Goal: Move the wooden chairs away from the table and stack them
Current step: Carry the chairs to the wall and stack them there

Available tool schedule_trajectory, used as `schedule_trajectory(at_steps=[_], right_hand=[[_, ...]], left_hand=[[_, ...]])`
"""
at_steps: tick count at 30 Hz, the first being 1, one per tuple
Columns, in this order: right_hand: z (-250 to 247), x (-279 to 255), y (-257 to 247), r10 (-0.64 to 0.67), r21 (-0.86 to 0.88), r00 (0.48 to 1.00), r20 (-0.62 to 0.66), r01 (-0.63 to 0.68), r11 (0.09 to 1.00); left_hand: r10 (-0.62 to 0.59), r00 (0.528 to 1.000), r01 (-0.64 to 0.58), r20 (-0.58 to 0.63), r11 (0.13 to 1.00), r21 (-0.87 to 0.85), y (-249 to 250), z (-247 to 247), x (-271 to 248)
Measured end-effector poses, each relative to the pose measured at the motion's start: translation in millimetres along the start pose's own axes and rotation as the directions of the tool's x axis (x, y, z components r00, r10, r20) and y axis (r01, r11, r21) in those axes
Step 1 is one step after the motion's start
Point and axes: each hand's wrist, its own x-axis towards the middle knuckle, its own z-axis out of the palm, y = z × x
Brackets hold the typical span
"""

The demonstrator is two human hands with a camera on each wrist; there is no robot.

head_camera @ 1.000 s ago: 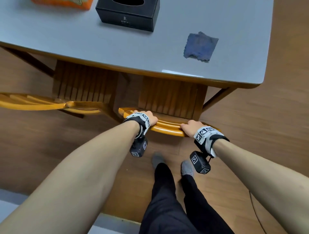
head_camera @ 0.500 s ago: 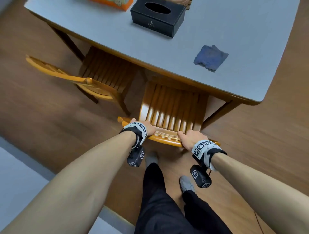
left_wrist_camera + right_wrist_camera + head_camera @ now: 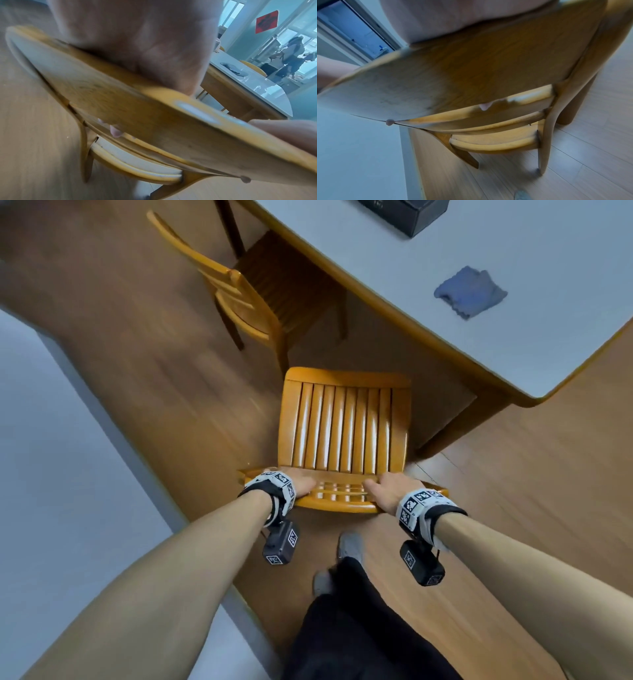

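While both hands grip its top rail, the near chair (image 3: 344, 426) stands clear of the table (image 3: 513, 313), seat fully exposed, at 12 o'clock from the person's feet.

Head view. Left hand (image 3: 296, 484) and right hand (image 3: 390, 491) clasp the backrest's top rail, one toward each end, fingers wrapped over its far side. Second chair (image 3: 246, 299), at 11 o'clock, sits part tucked under the table. Blue cloth (image 3: 469, 292) and black box (image 3: 407, 213) lie on the tabletop; the box is cut off at the frame edge. Handling, judged: solid slatted wood, rigid, moderately heavy, lacquered and likely slick; hold at the rail ends to drag, and probably by seat and back to lift for stacking. Near chair's legs are hidden beneath the seat.

Left wrist view. Palm lies over the rail; fingertips (image 3: 115, 132) show beneath it. Blurred; distant figures beyond the table are indistinct.

Right wrist view. One fingertip (image 3: 485, 106) curls under the rail; lower slats and two legs are visible, floor contact smeared.
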Motion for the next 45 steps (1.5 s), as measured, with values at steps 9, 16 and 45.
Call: schedule_trajectory(at_steps=[9, 16, 45], right_hand=[[23, -17, 42, -0.118, -0.143, 0.991, 0.065, 0.126, 0.982], [37, -36, 112, -0.214, -0.194, 0.976, 0.047, 0.219, 0.956], [83, -84, 222, -0.476, -0.405, 0.823, 0.311, 0.568, 0.717]], left_hand=[[-0.025, 0.999, 0.021, -0.041, 0.995, -0.098, 30, 64, -22], [-0.139, 0.990, 0.130, -0.015, 0.955, -0.266, 90, 132, -36], [-0.281, 0.948, 0.212, -0.146, 0.906, -0.367, 195, 262, -81]])
